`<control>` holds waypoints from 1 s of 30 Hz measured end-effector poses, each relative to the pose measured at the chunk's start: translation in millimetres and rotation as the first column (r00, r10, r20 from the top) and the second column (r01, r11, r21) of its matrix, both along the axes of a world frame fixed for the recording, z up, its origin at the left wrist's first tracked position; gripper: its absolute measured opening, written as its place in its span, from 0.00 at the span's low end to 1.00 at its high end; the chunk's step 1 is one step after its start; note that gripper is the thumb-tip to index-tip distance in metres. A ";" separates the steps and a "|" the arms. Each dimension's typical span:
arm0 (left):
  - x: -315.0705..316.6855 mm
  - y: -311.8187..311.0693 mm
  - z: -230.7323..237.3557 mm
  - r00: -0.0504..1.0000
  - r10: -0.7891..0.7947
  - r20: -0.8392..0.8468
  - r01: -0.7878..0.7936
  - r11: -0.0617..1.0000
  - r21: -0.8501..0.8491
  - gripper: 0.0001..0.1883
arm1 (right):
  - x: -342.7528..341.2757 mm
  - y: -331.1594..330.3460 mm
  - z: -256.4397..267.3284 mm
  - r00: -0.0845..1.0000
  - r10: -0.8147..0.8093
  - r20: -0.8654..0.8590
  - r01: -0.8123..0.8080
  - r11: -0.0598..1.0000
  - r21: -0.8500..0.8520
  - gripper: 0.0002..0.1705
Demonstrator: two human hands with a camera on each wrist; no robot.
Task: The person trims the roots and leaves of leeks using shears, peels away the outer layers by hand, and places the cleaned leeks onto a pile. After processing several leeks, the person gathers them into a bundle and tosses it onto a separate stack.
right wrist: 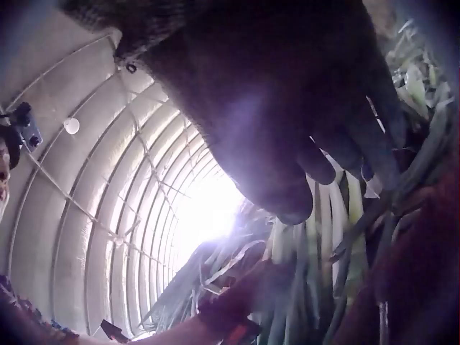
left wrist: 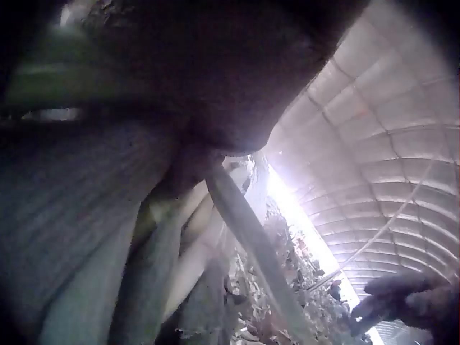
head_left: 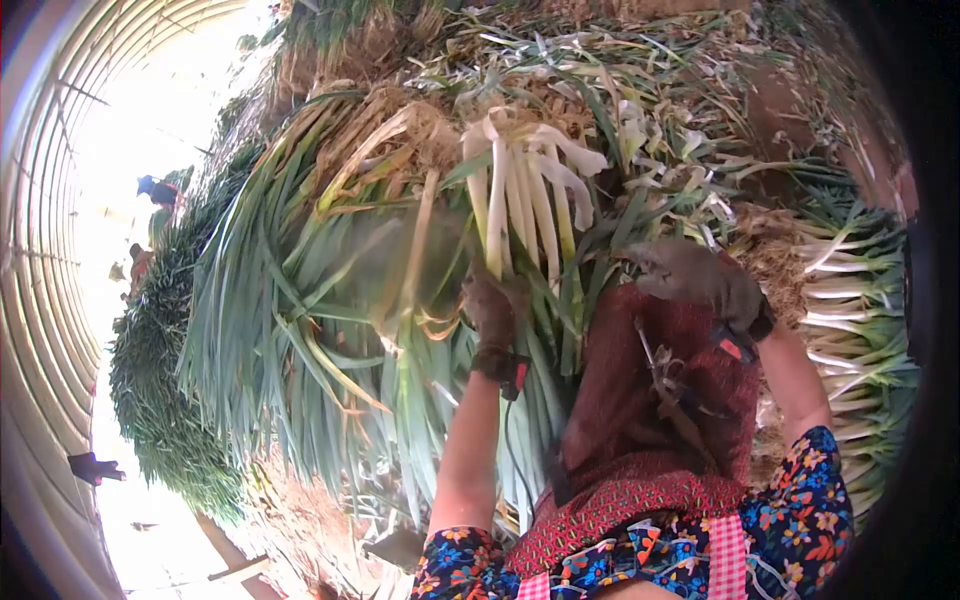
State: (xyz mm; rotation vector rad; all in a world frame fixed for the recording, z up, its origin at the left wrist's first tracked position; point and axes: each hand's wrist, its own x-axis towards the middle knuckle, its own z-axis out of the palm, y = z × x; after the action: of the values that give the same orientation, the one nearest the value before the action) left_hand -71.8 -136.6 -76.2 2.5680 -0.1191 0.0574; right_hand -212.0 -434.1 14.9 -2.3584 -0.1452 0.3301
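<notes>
My left hand [head_left: 495, 308], in a dark glove, grips a bunch of large green onions [head_left: 520, 205] just below their white stalks. The roots and white ends point away from me, and long green leaves hang toward my lap. In the left wrist view, the dark glove [left wrist: 215, 79] covers much of the bunch. My right hand [head_left: 700, 285], also gloved, is held over the dark red apron [head_left: 660, 400], to the right of the bunch. Its fingers [right wrist: 316, 162] reach loosely toward the stalks, with nothing visibly held in them.
A broad heap of untrimmed onions [head_left: 270, 270] lies to the left. Stalks with clean white ends [head_left: 850, 330] are stacked in a row at the right. Loose peelings [head_left: 690, 150] litter the ground ahead. Another person [head_left: 158, 200] is far left, below a curved ribbed greenhouse wall [head_left: 45, 300].
</notes>
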 end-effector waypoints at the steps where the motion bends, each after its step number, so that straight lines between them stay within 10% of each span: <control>1: 4.3 -3.4 -0.4 0.999 0.043 -0.025 -0.042 0.998 0.044 0.39 | -7.8 -4.8 -5.9 0.997 -0.004 0.080 0.003 1.000 0.007 0.35; 10: 14.4 18.0 -24.1 0.971 -0.205 -0.120 0.173 0.956 -0.236 0.28 | -59.9 17.0 -25.5 0.974 0.037 0.224 -0.024 0.998 -0.062 0.31; 13: 5.6 15.0 -0.4 0.906 -0.321 -0.278 0.112 0.813 -0.572 0.26 | -61.3 24.6 -24.4 0.994 0.080 0.076 -0.077 0.996 -0.032 0.30; 28: -2.0 29.9 23.8 0.630 -0.660 -0.409 -0.047 0.494 -0.868 0.23 | -52.2 56.9 -45.6 0.966 0.114 0.233 -0.054 0.967 -0.250 0.25; 30: 9.1 39.0 9.2 0.601 -0.756 -0.260 0.262 0.493 -0.829 0.23 | -49.6 58.9 -53.7 0.959 0.106 0.264 -0.032 0.962 -0.272 0.25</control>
State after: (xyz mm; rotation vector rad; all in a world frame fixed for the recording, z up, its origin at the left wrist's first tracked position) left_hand -62.7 -97.6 -66.9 1.5013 -0.5560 -0.8195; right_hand -261.6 -375.2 -38.8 -2.6627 -0.3362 0.0509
